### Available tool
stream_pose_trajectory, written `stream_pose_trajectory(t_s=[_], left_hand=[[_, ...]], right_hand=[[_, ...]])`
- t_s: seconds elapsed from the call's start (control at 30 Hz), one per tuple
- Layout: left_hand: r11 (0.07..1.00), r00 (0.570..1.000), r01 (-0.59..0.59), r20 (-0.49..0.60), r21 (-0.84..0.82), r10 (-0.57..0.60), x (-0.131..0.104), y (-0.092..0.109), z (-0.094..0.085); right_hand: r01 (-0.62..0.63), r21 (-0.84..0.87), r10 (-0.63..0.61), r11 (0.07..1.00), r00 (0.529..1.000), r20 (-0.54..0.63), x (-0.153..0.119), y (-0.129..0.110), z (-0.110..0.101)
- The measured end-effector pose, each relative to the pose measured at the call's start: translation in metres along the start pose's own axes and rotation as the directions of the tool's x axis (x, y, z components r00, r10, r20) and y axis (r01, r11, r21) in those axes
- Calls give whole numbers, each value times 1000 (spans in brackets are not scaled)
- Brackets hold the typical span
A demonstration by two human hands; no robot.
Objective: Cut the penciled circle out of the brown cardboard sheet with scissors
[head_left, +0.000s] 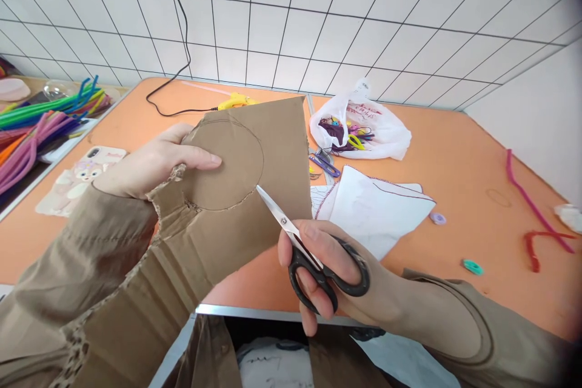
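The right hand (pixel 327 260) is wrapped around the looped handles of steel-bladed scissors with black grips (pixel 284 221), its fingers curled; which finger sits in which loop is hard to make out. The wrist comes in from the right, blades slanting up and to the left. Their tip meets a thin circle outline (pixel 236 176) drawn on a sheet of brown corrugated cardboard (pixel 284 145), at its lower right, where a rough slit along the lower arc ends; whether the tip is inside the slit I cannot tell.

The left hand (pixel 168 154) pinches the sheet's ragged left edge, thumb flat inside the circle, other fingers mostly hidden behind. The cardboard is held up over the orange tabletop (pixel 454 176); its long creased strip covers part of the left forearm and is cut off by the bottom edge.

Beyond the sheet, a yellow tool with a black cable (pixel 234 101) is partly covered. Rightward are white sheets edged in dark red stitching (pixel 368 206), partly overlapped by cardboard, and an open white plastic bag (pixel 386 133), its tangled contents hard to tell apart. A bundle of colourful fuzzy stems (pixel 40 127) runs out of view at far left.
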State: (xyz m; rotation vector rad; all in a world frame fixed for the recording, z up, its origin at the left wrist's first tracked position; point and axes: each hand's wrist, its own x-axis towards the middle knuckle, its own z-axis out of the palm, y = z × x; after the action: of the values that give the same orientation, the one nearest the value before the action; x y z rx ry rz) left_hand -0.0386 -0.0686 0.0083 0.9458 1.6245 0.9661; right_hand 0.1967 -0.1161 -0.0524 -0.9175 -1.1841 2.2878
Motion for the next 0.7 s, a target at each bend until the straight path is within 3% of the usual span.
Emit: stream_pose_trajectory(t_s=[0.13, 0.37, 0.53, 0.7], left_hand=[[998, 999, -24, 28, -51, 25, 6, -1, 0], [996, 999, -15, 36, -83, 18, 7, -1, -3], [997, 994, 10, 110, -82, -1, 14, -7, -3], [991, 995, -18, 95, -130, 30, 21, -13, -7]], right_hand=[[29, 85, -28, 996, 999, -22, 4, 2, 3], [31, 135, -40, 990, 997, 61, 1, -2, -5], [-32, 179, 23, 983, 998, 54, -1, 0, -4], [-66, 276, 30, 959, 991, 132, -4, 4, -7]])
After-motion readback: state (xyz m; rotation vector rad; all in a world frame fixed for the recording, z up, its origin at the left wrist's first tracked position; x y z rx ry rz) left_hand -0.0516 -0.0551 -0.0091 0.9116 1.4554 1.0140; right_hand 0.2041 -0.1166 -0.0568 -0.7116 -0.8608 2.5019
